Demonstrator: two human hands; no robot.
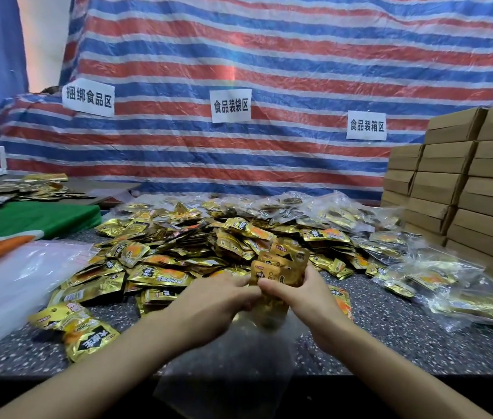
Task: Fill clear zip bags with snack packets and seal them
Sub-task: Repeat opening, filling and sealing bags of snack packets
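**Filling step, head view.** My right hand (308, 300) curls its fingers round a bundle of packets (281, 264). My left hand (218, 300), touching it, appears to pinch the mouth of the clear bag (239, 358), though the exact finger contact is hidden.

The bundle stands half out of the mouth, at 12 o'clock from the grip. The bag trails toward 6 o'clock over the edge of the table (390, 328).

I judge the film light, limp and slippery, best held at its stiffer zip strip. The foil packets look slick and liable to fan apart unless squeezed flat. The loose pile (178, 246) lies toward 11 o'clock.
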